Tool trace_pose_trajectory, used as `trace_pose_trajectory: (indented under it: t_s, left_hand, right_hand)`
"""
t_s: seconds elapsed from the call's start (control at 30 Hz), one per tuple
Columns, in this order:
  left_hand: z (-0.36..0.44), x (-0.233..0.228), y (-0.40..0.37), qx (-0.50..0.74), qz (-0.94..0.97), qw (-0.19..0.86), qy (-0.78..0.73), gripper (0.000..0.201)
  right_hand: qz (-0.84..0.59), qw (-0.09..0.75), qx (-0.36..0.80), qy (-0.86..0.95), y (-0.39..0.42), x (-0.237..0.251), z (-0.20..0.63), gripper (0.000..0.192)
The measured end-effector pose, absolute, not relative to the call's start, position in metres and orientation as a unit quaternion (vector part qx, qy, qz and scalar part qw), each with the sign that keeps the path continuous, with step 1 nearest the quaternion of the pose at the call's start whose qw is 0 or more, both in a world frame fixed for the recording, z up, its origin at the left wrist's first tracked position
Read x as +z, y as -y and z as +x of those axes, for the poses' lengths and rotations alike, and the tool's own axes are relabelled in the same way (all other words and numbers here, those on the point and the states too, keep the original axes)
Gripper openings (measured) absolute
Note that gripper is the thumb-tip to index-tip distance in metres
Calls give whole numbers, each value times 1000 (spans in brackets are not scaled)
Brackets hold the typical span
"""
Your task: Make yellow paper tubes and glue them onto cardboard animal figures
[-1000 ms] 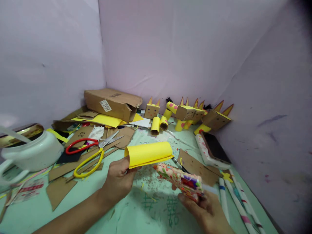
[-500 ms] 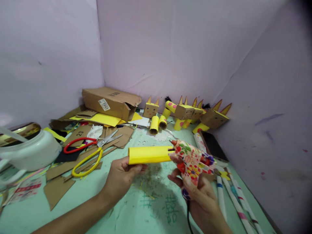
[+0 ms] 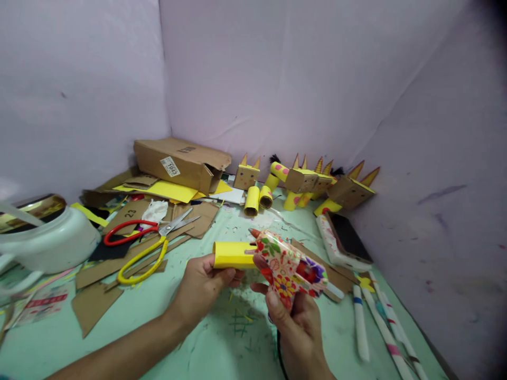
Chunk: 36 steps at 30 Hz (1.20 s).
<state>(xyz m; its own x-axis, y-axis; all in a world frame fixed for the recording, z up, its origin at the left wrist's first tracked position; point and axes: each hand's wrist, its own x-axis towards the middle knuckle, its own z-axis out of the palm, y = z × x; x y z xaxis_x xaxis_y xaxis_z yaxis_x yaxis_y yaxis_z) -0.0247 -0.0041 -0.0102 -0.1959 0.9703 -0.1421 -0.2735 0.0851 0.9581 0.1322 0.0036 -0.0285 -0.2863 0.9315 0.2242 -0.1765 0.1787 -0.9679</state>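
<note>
shifted leftward, curled right hand (image 3: 299,330) grips glue gun (image 3: 279,256); left hand (image 3: 200,287) pinches yellow roll (image 3: 232,254).

Right end of yellow roll (image 3: 233,255) hidden behind glue gun (image 3: 285,264), itself partly covered by right hand (image 3: 299,323); bottom edge cuts off black cord (image 3: 280,352), left edge white pot (image 3: 59,245); print (image 3: 186,150) atop cardboard box (image 3: 194,171) illegible
</note>
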Motion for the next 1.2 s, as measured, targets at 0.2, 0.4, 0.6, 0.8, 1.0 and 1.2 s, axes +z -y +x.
trace_pose_trajectory:
  t_s: [0.2,0.4,0.6,0.8,1.0,1.2]
  left_hand:
    - [-26,-13,3,566,357,551,-498,26]
    - [-29,-12,6,558,368,579,-466,32]
    - [-32,-13,9,571,377,611,-398,32]
    - [-30,-13,7,596,318,614,-409,32]
    - [-31,-14,5,599,308,617,-406,28]
    - [-31,-17,5,606,303,615,-404,22]
  right_hand:
    - [-364,506,538,567,0,-24,125,39]
    - [-341,485,520,616,-5,-25,127,46]
    - [-347,495,529,596,-5,-26,126,44]
    - [-374,514,533,559,0,-25,124,38]
    - [-394,512,511,568,4,-30,125,33]
    - [-413,504,501,570,5,-37,128,30]
